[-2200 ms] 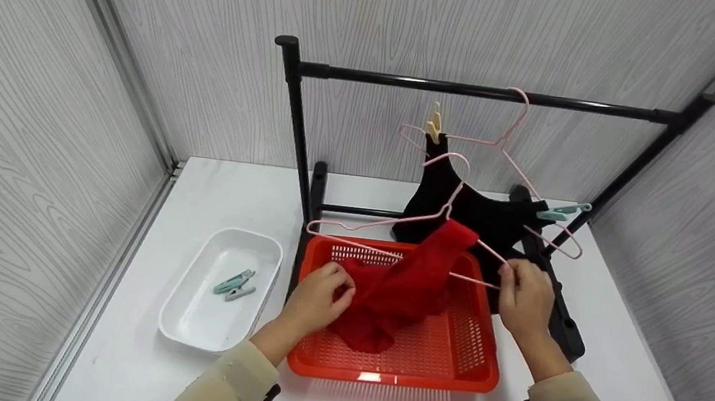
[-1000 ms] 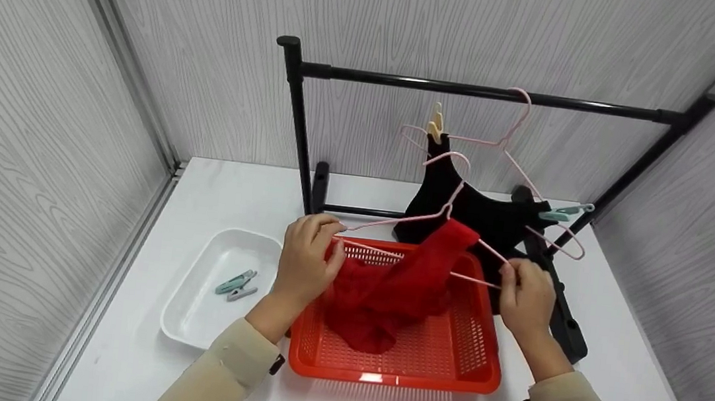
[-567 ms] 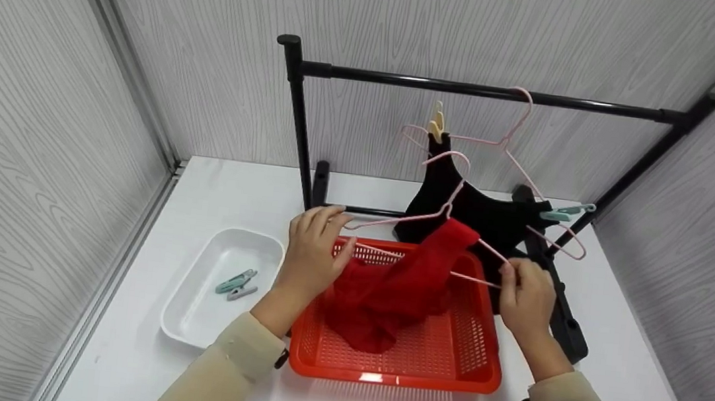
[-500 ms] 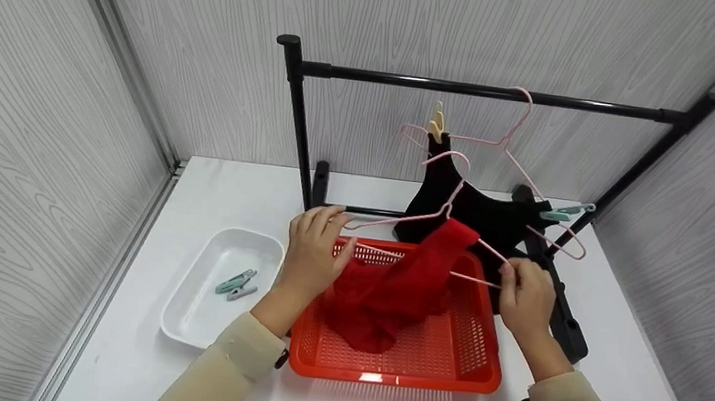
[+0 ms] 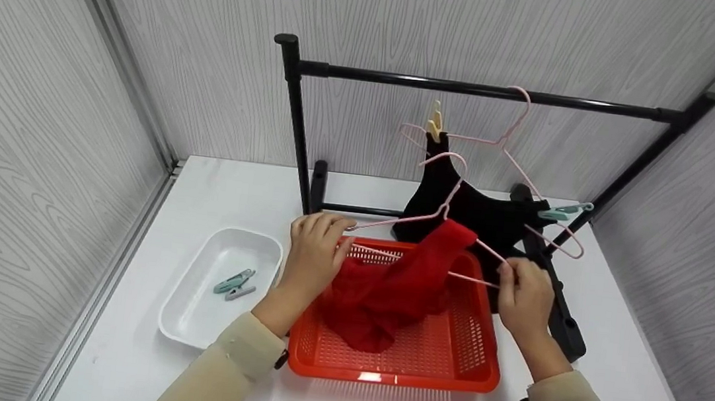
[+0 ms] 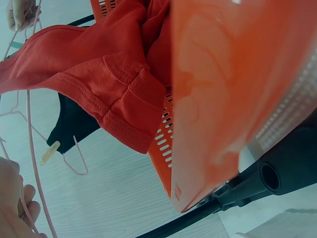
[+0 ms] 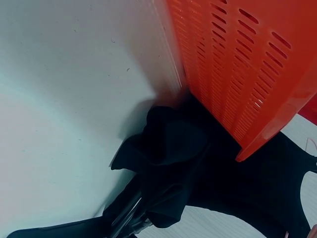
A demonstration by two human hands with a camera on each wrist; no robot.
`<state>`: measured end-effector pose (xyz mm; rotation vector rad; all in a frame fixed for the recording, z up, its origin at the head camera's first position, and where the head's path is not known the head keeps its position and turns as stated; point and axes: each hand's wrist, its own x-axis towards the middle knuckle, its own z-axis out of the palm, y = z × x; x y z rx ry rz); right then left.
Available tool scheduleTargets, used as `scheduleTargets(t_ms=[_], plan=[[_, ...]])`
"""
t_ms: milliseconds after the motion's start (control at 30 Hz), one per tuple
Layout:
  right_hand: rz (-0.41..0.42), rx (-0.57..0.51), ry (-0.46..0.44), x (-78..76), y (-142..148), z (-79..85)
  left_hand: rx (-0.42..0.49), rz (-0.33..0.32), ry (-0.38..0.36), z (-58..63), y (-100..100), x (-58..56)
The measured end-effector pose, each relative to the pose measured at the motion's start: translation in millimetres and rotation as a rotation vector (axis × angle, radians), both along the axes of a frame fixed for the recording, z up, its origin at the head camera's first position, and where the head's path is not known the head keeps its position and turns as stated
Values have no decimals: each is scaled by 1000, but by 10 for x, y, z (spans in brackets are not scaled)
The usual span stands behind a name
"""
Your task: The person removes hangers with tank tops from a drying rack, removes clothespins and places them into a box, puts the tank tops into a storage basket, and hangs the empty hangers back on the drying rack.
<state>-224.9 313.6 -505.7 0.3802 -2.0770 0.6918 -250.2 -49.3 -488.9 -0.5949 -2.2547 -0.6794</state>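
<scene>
A pink hanger [image 5: 388, 221] is held over the red basket [image 5: 392, 378], its hook upward. My left hand [image 5: 314, 252] grips the hanger's left end; in the left wrist view its fingers [image 6: 30, 202] curl round the pink wire. At the other end, my right hand [image 5: 527, 297] pinches the hanger between thumb and fingers. A red garment [image 5: 405, 288] has one strap looped over the hanger's right shoulder, while its rest droops into the basket. Only a sliver of the right hand shows at the right wrist view's lower right corner.
Behind stands a black rack [image 5: 397, 79]. From its bar a second pink hanger [image 5: 517, 121] carries a black garment [image 5: 472, 212], fixed by a yellow clothespin [image 5: 434, 125] and a teal clothespin [image 5: 562, 213]. Left of the basket, a white tray [image 5: 182, 321] holds two clothespins [image 5: 234, 282].
My left hand has left the red garment, moved up and taken the hanger's left end. Its fingers loosened there, then closed again. The right hand keeps its hold, nearly still.
</scene>
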Motion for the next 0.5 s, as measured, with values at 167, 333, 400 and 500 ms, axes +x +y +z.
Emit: scheduleTargets(t_ms=[167,333,400,500], plan=[[5,-1,-8,2,-8,-3,33,-13,19,-14,-1,-6],[21,0,-16,-3,-10,-8,72,-34,27,-25,-7,-3],[27,1,-16,-5,-10,-9,85,-38,21,-30,-11,-2],[39,4,-18,-8,-9,-3,92,-36,7,-37,-20,2]])
